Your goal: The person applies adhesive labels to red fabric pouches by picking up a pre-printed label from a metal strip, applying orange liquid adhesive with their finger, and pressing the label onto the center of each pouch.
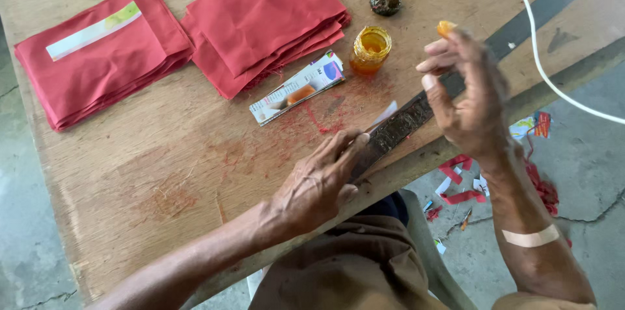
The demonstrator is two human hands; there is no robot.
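left hand: grip pressed flat on dark metal strip at table edge. right hand: raised, orange glue dab on fingertip, fingers loosely spread. glue jar beside red cloth stacks.

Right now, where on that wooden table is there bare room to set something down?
The widest bare patch of the table lies below the two stacks of red cloth, left of the left hand. It is crowded around the glue jar, printed strip and long metal ruler, where the right hand hovers.
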